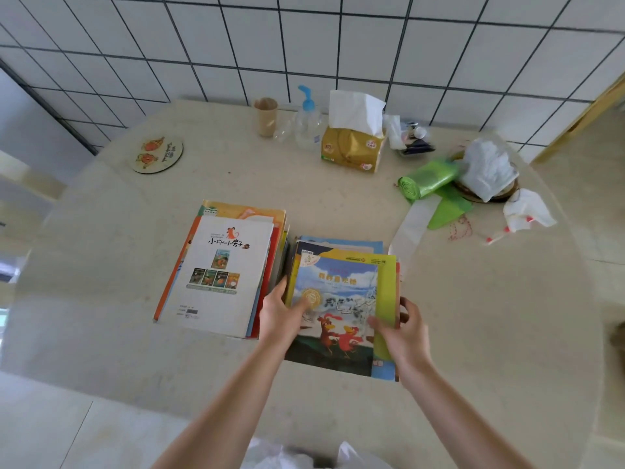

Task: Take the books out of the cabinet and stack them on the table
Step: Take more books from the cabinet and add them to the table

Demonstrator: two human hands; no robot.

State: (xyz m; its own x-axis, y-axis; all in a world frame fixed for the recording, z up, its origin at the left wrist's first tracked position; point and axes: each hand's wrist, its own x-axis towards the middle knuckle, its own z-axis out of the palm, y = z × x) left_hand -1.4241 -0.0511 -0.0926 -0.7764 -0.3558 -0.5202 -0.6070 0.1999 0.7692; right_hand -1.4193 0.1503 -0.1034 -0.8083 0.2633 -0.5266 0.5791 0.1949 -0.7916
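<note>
Near the front edge of the round beige stone bench (338, 198), two piles of thin children's picture books lay side by side, almost touching. The left pile (220, 272), topped by a white-covered book, stood untended. The right pile (341, 313) carried a glossy book with two red cartoon birds on its cover, its long axis running away from the person toward the tiled wall. Both hands bracketed this top book at its near half: the left hand (282, 314) lay against its left edge with the thumb pressed on the cover, and the right hand (402, 328) had curled fingers around the right edge, thumb on the yellow-green margin. The book sat slightly askew on those beneath, so squaring it probably meant nudging both edges inward together. No cabinet was in view.
</note>
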